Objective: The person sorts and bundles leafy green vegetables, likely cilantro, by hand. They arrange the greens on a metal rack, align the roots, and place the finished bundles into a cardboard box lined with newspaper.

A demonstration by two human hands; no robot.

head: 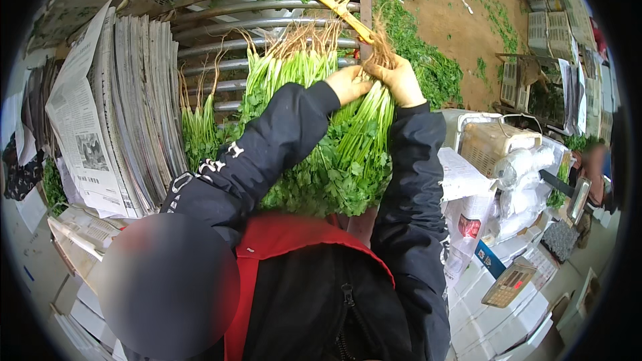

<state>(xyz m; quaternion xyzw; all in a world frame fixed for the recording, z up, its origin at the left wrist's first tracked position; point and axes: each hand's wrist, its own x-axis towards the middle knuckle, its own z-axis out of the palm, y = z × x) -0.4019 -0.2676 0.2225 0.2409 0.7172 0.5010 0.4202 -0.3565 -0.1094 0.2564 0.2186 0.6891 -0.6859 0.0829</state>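
Note:
My left hand (pixel 346 84) grips the bundle of leafy green stems (pixel 368 120) just below its roots, from the left side. My right hand (pixel 396 80) is closed around the same bundle at the brown roots (pixel 382 50), thumb towards the left hand. A yellow wide-toothed comb (pixel 346 10) lies across the rack bars just above, its handle end beside the roots; whether the right hand touches it, I cannot tell. More rooted stems (pixel 296 65) lie side by side on the metal rack (pixel 230 64), roots away from me, leaves towards my body. A smaller bunch (pixel 198 125) lies at the left.
A tall stack of folded newspapers (pixel 140 100) stands left of the rack. Loose greens (pixel 431 65) cover the floor beyond it. At the right are a plastic basket (pixel 481 145), clear plastic bags (pixel 521 170) and a scale display (pixel 510 283). Another person (pixel 596 170) is at the far right.

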